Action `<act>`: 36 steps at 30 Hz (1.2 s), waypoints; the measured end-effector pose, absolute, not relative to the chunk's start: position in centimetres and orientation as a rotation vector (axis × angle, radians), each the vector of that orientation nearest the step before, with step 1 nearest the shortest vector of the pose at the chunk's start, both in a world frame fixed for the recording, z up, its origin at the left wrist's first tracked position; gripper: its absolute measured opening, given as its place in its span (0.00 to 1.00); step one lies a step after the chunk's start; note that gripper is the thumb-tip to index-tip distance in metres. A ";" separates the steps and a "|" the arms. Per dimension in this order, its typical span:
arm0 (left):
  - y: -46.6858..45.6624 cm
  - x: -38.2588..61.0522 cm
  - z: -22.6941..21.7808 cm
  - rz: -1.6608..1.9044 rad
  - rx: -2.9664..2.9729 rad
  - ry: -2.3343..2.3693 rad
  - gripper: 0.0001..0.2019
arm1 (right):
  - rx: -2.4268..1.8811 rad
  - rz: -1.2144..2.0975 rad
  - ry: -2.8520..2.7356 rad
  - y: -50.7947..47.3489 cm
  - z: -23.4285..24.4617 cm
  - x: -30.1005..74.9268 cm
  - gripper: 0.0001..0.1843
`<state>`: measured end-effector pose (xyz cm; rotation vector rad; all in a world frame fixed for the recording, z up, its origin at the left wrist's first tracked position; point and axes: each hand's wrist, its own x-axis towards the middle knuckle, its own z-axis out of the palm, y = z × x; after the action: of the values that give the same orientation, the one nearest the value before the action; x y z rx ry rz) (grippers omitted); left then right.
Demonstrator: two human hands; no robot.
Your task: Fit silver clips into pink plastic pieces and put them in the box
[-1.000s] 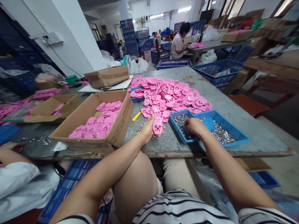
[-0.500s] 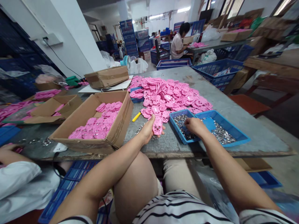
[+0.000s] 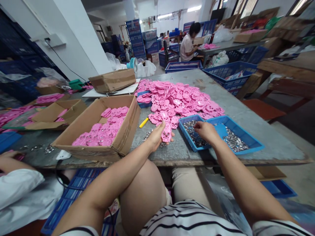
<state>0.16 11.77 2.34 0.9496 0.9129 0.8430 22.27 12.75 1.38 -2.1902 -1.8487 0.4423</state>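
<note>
My left hand (image 3: 157,137) grips a pink plastic piece (image 3: 166,133) just above the grey table (image 3: 246,111), near its front edge. My right hand (image 3: 205,131) reaches into a blue tray (image 3: 248,141) of small silver metal parts (image 3: 233,141), its fingers curled down among them; what they pinch is hidden. Behind both hands lies a big heap of pink pieces (image 3: 182,100). Left of my left hand stands an open cardboard box (image 3: 123,137) holding more pink pieces.
A yellow tool (image 3: 144,123) and loose metal bits lie by the box. Another person's arm and white sleeve (image 3: 17,183) are at the far left. More boxes (image 3: 113,80), blue crates (image 3: 228,73) and a seated worker (image 3: 187,46) are behind.
Almost nothing has moved. My right hand has shifted slightly within the tray of metal parts; my left hand keeps holding the pink piece in place.
</note>
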 end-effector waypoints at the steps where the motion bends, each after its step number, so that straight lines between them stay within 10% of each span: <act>1: 11.7 0.2 2.3 0.844 0.977 0.906 0.19 | -2.126 0.488 -1.822 12.6 1.4 22.0 0.09; 10: 11.3 0.2 2.3 0.839 1.090 0.899 0.23 | -1.364 0.740 -1.869 11.0 2.2 16.8 0.06; 28: 12.0 0.0 1.8 0.853 0.912 0.901 0.19 | -1.049 -0.334 -2.342 9.6 1.5 15.8 0.20; 36: 11.7 -0.2 2.5 0.834 0.870 0.916 0.17 | -0.970 -0.264 -2.195 9.9 0.2 15.8 0.17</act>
<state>-0.16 11.74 2.48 0.8701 0.9156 0.8335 15.80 9.86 0.20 -0.9702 -2.1948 -0.2641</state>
